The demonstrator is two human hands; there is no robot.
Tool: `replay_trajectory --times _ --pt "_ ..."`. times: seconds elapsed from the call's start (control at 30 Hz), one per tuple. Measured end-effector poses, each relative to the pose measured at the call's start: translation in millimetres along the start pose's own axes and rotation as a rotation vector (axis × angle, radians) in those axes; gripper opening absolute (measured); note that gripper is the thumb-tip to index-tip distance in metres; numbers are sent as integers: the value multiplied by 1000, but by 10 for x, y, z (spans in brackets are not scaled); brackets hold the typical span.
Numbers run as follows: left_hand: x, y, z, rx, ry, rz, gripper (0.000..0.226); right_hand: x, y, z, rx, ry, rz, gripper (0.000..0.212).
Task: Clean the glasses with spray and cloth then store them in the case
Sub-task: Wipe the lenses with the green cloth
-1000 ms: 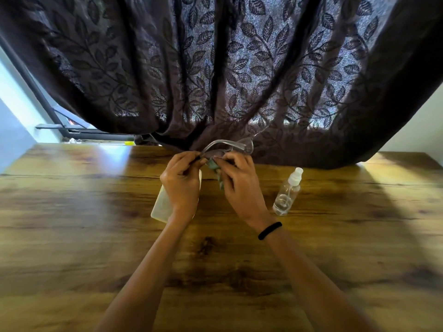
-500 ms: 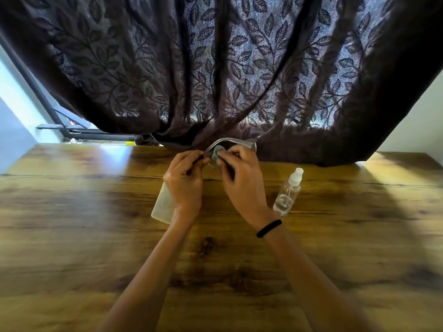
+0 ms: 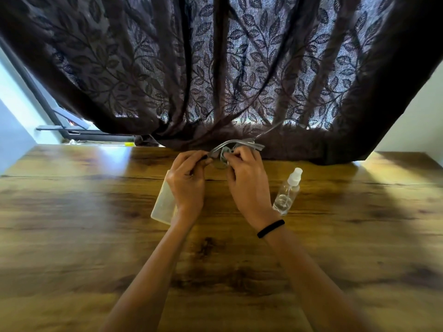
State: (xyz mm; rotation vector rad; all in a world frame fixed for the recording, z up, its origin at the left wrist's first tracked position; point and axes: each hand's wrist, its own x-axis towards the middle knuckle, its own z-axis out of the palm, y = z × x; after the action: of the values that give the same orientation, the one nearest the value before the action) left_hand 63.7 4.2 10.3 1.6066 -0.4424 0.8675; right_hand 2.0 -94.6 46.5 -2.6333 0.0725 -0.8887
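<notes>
Clear-framed glasses (image 3: 239,143) are held up over the far middle of the wooden table, one temple reaching up and right against the curtain. My left hand (image 3: 188,185) pinches the frame at its left end. My right hand (image 3: 248,183) presses a small grey-green cloth (image 3: 224,155) against a lens. A pale translucent case (image 3: 164,203) lies on the table, partly hidden under my left hand. A clear spray bottle (image 3: 287,192) with a white nozzle stands just right of my right wrist.
A dark leaf-patterned curtain (image 3: 215,68) hangs over the table's far edge right behind the glasses. The wooden table (image 3: 72,236) stretches wide on both sides. A window frame (image 3: 72,133) shows at the far left.
Both hands with the glasses have drifted slightly up and away toward the curtain. My right hand's fingers have shifted the cloth over the lens. Bottle and case have stayed put.
</notes>
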Motion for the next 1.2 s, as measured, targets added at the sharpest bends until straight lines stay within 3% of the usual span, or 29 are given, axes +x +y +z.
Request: replay_trajectory --times 0.33,0.73,0.9,1.2 --pt "19 -23 19 6 49 -48 24 -82 -47 8 364 -36 -24 26" --pt "37 41 -25 30 53 -53 17 -6 -98 6 108 -86 -68 33" --pt "74 65 -34 14 58 -54 19 -9 -32 -19 23 -87 -4 37" --pt "27 50 -20 -4 44 -48 18 15 -8 35 364 -182 33 40"
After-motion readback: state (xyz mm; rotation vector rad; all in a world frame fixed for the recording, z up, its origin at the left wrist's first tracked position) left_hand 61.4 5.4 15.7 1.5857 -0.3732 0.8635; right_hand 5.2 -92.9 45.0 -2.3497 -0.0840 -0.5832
